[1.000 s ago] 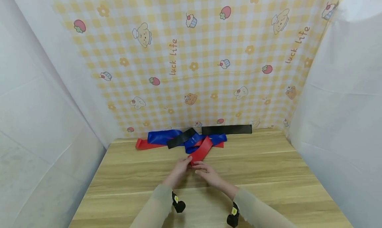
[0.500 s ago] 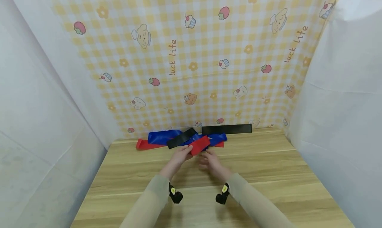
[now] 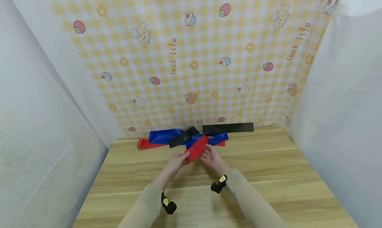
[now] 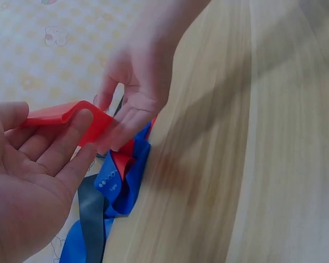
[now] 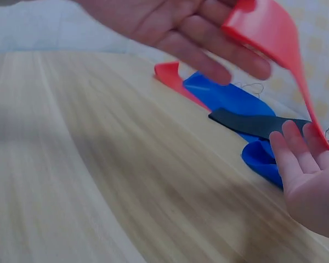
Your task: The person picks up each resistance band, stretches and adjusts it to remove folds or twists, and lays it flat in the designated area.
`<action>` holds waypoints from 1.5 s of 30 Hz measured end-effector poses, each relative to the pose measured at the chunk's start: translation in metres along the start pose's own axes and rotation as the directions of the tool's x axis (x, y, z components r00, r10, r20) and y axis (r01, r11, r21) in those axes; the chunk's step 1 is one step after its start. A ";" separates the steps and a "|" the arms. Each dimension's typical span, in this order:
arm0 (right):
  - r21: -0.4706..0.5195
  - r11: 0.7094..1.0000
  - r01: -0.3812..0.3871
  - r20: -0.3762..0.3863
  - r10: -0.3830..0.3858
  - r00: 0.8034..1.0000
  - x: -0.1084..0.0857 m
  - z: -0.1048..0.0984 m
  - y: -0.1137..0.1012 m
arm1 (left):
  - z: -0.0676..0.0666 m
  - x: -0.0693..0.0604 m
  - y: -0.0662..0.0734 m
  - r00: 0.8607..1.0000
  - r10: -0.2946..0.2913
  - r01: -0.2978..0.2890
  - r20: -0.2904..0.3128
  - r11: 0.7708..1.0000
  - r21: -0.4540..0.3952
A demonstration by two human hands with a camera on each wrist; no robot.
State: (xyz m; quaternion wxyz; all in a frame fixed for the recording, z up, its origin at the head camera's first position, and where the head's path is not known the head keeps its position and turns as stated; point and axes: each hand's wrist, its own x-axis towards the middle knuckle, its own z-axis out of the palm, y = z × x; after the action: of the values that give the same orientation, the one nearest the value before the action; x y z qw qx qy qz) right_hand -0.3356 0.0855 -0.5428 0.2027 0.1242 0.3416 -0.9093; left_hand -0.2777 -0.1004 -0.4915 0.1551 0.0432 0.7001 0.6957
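Head view: red band (image 3: 197, 149), blue band (image 3: 164, 136) behind
Left hand (image 3: 177, 160): pinches red band
Right hand (image 3: 213, 157): fingers at red band, can't tell if pinching

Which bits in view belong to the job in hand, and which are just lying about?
In the job:
raised red band
left hand, pinching it
right hand, fingers extended at it

Just lying about, apparently:
blue lengths
slanted black strip
long black strip
red length at left, possibly the same band

Two hands (image 3: 178, 159) (image 3: 212, 157), two wrist cameras (image 3: 170, 207) (image 3: 219, 185), two black strips (image 3: 182, 138) (image 3: 228, 128), one bench (image 3: 268, 178); overlapping red and blue strips (image 3: 197, 149) (image 3: 165, 136), count unclear.
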 end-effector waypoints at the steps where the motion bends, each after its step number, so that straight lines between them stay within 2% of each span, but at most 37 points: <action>1: 0.003 1.000 0.000 -0.003 0.000 1.000 0.000 0.001 -0.001 | -0.001 -0.001 -0.001 1.000 -0.002 0.002 -0.001 1.000 0.000; 10: 0.074 0.996 0.052 0.013 -0.053 0.999 0.007 0.009 -0.015 | -0.007 -0.009 -0.007 0.999 -0.032 0.032 -0.029 0.999 -0.006; 19: 0.144 0.986 0.078 -0.011 -0.078 0.997 0.003 0.010 -0.032 | -0.007 -0.013 -0.004 1.000 -0.018 0.018 -0.018 1.000 -0.002; 22: 0.150 0.985 0.087 -0.027 -0.084 0.996 0.001 0.008 -0.037 | -0.006 -0.017 -0.003 1.000 -0.025 0.025 -0.013 1.000 0.012; 28: 0.150 0.984 0.094 -0.063 -0.085 0.994 -0.002 0.002 -0.046 | -0.006 -0.026 -0.003 1.000 0.011 -0.012 0.028 0.999 0.040; 35: 0.146 0.984 0.102 -0.088 -0.090 0.992 -0.007 -0.009 -0.057 | -0.011 -0.032 -0.010 0.997 0.027 -0.029 0.070 0.999 0.028; 45: 0.119 0.987 0.112 -0.123 -0.097 0.988 -0.017 -0.024 -0.067 | -0.018 -0.048 -0.018 0.997 -0.012 0.009 0.072 0.999 0.041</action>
State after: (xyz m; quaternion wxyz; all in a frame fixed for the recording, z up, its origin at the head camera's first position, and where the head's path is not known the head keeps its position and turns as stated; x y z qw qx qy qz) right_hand -0.3487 0.1520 -0.5158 0.1259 0.1718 0.3011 -0.9295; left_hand -0.2345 -0.1318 -0.5025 0.1833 0.0677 0.7081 0.6786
